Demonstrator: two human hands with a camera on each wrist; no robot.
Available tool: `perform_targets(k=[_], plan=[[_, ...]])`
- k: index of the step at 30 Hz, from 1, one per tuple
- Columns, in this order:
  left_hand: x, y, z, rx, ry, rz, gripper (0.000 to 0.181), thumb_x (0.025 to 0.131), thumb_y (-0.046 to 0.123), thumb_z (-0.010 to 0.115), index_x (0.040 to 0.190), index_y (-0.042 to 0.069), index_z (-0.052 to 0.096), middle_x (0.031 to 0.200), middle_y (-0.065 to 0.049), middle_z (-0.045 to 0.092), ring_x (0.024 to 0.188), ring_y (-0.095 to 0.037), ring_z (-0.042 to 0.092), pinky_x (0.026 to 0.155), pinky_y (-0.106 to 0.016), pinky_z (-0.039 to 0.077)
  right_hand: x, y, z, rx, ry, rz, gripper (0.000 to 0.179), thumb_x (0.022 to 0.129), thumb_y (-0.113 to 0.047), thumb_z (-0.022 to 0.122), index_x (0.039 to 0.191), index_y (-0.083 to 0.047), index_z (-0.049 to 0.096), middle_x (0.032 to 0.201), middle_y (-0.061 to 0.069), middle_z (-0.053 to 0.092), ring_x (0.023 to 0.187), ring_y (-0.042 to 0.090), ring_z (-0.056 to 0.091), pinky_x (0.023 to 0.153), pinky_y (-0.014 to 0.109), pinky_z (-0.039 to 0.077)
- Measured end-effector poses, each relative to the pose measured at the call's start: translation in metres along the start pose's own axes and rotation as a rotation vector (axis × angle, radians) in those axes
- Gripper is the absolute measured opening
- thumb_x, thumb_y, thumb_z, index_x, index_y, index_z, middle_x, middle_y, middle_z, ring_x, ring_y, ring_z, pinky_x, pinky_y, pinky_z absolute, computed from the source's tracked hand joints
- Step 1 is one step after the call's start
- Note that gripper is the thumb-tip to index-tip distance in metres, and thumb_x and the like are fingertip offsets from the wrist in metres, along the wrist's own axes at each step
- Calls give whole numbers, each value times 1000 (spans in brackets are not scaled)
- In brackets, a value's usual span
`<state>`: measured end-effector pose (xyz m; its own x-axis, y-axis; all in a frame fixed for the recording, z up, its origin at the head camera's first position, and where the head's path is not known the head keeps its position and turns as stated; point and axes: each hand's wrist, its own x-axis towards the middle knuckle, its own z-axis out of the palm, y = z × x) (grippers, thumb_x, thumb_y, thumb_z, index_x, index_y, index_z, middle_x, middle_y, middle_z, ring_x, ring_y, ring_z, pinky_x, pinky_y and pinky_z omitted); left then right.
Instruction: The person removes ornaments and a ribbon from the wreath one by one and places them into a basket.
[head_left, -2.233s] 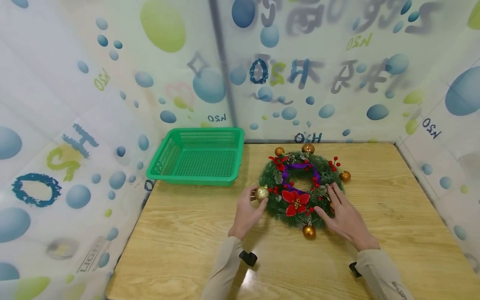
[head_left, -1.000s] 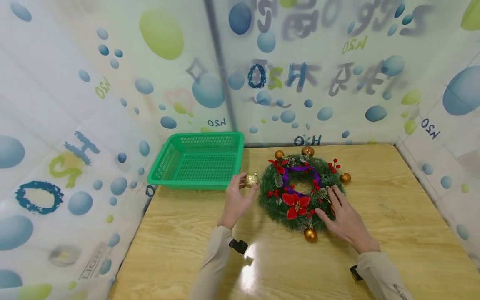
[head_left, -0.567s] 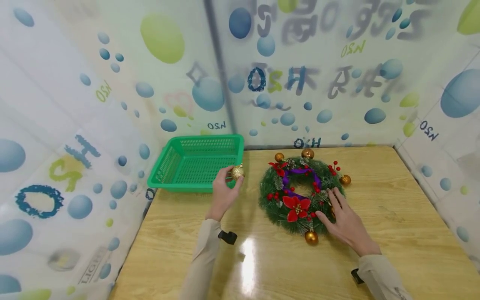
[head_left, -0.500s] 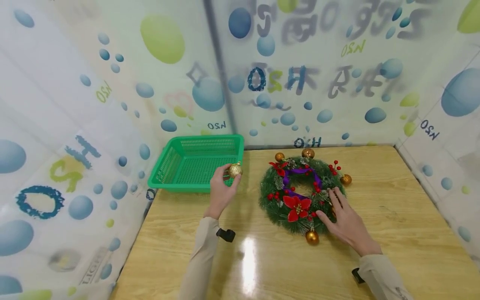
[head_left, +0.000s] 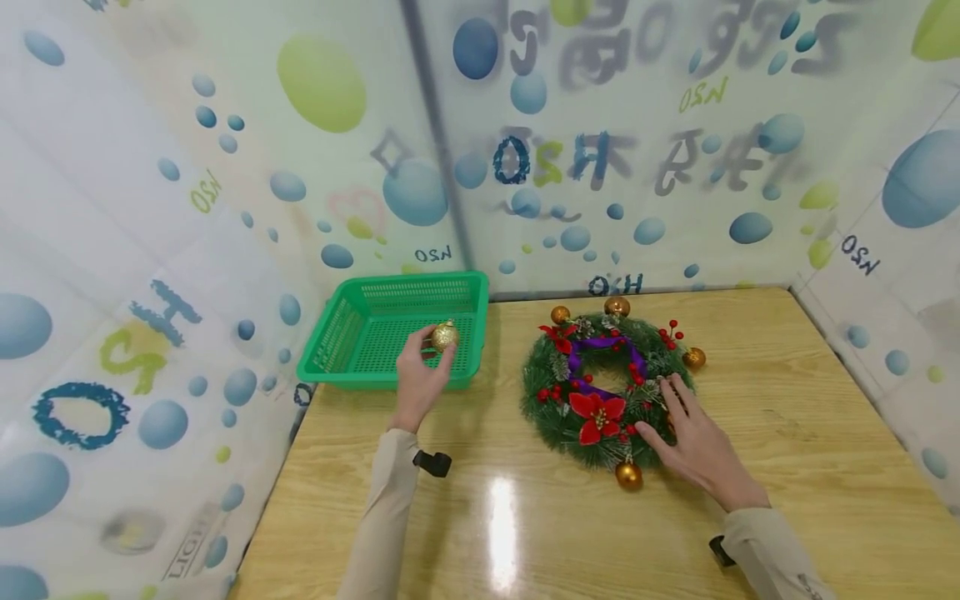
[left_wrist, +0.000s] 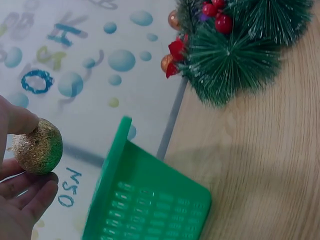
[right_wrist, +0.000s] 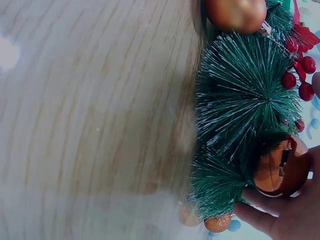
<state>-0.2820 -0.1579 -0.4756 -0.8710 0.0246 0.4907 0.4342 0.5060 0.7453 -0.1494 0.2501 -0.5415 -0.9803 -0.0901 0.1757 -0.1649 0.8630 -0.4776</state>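
Note:
A gold glitter bauble (head_left: 445, 336) is pinched between the thumb and fingers of my left hand (head_left: 420, 379), above the front right part of a green plastic basket (head_left: 352, 383). In the left wrist view the bauble (left_wrist: 39, 147) shows beside the basket's upper edge, gripped from two sides. My right hand (head_left: 701, 450) rests on the right side of a green Christmas wreath (head_left: 551, 425), its fingers fairly straight. Close to these fingers in the right wrist view sits a shiny copper bauble (right_wrist: 281, 167); whether they touch it I cannot tell.
The wreath carries a red poinsettia (head_left: 597, 417), a purple ribbon (head_left: 576, 364), red berries and several copper baubles, one orange bauble (head_left: 628, 476) jutting at its front. The wooden table (head_left: 555, 533) is bordered by a bubble-printed backdrop (head_left: 645, 192) at the back and sides.
My left hand has lifted the gold bauble from the wreath's left side and carried it left, over the basket. The right hand has stayed on the wreath.

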Motion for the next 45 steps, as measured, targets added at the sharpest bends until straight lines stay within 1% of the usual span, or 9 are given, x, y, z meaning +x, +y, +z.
perform_targets(k=[6, 13, 17, 20, 26, 29, 35, 41, 45], plan=[[8, -16, -8, 19, 24, -67, 46, 97, 16, 69, 135, -5, 55, 124, -24, 61, 108, -37, 62, 89, -51, 57, -1, 0, 0, 7, 8, 1, 86, 101, -49, 56, 159, 3, 22, 162, 34, 20, 128, 57, 49, 100, 72, 44], [17, -29, -16, -10, 34, -161, 45, 98, 17, 68, 136, -3, 55, 125, -23, 61, 110, -35, 60, 91, -51, 55, -1, -2, -1, 7, 4, 7, 85, 101, -49, 55, 160, 3, 21, 163, 33, 19, 125, 56, 52, 96, 72, 46], [22, -36, -23, -28, 13, -212, 46, 99, 19, 66, 137, -2, 53, 127, -22, 59, 113, -34, 59, 93, -47, 53, 0, -1, 0, -1, 10, 6, 86, 101, -50, 55, 160, 2, 21, 163, 33, 19, 121, 54, 56, 96, 71, 47], [26, -37, -27, -18, -10, -242, 47, 99, 21, 66, 139, -1, 52, 129, -20, 59, 114, -33, 58, 94, -45, 52, 0, -1, 0, 1, 8, 8, 86, 101, -50, 55, 160, 2, 21, 163, 33, 19, 120, 53, 57, 95, 71, 47], [35, -39, -31, 13, -67, -310, 51, 100, 22, 64, 144, 1, 48, 136, -20, 55, 119, -33, 56, 97, -47, 52, -1, 0, -2, 1, 9, 9, 86, 101, -50, 55, 160, 2, 20, 163, 33, 19, 123, 55, 54, 96, 71, 47], [39, -39, -35, 29, -63, -326, 51, 100, 21, 64, 144, -1, 47, 137, -22, 54, 120, -34, 55, 99, -47, 52, -2, 0, 0, -5, 7, 5, 87, 101, -51, 55, 160, 2, 20, 163, 33, 19, 125, 55, 53, 97, 71, 46], [46, -36, -44, 33, -55, -348, 52, 100, 20, 64, 143, -2, 46, 136, -23, 53, 119, -37, 54, 93, -50, 53, -3, 0, 0, 0, 13, 8, 87, 101, -51, 55, 160, 2, 21, 163, 33, 19, 130, 57, 48, 99, 71, 45], [48, -48, -52, 55, -47, -380, 52, 100, 20, 63, 144, -2, 46, 138, -24, 51, 121, -38, 52, 94, -52, 51, -3, 0, 0, 9, 3, 10, 87, 101, -51, 55, 160, 2, 20, 163, 33, 18, 133, 57, 44, 100, 72, 44], [49, -58, -54, 81, -63, -393, 53, 100, 20, 62, 144, -5, 45, 138, -27, 51, 121, -40, 52, 96, -54, 51, -3, 0, 2, 11, 8, 8, 87, 101, -51, 56, 160, 2, 21, 163, 33, 19, 135, 57, 41, 101, 72, 43]])
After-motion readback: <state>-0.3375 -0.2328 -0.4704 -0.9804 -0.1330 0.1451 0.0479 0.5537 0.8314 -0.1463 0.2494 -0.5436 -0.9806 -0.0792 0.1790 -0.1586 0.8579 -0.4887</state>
